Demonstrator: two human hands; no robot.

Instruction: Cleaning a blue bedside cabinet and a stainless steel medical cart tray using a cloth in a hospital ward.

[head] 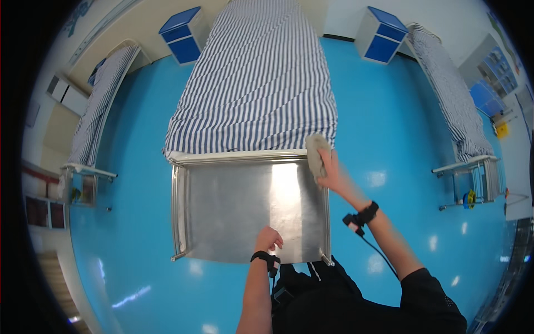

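Observation:
My right hand grips a crumpled grey cloth. The cloth lies against the far right corner of a stainless steel frame at the foot of a bed, where the side rail meets the far rail. Inside the rails is a flat, shiny metal panel. Above its near part, right of the middle, hovers my left hand, with bent fingers and nothing visible in them. Whether it touches the panel is unclear. Beyond the frame stretches the bed's striped blue and white sheet.
Two blue and white bedside cabinets flank the bed's head. Other striped beds stand at the left and right, with metal end frames. Glossy blue floor surrounds the bed. A black cable trails from my right wrist strap.

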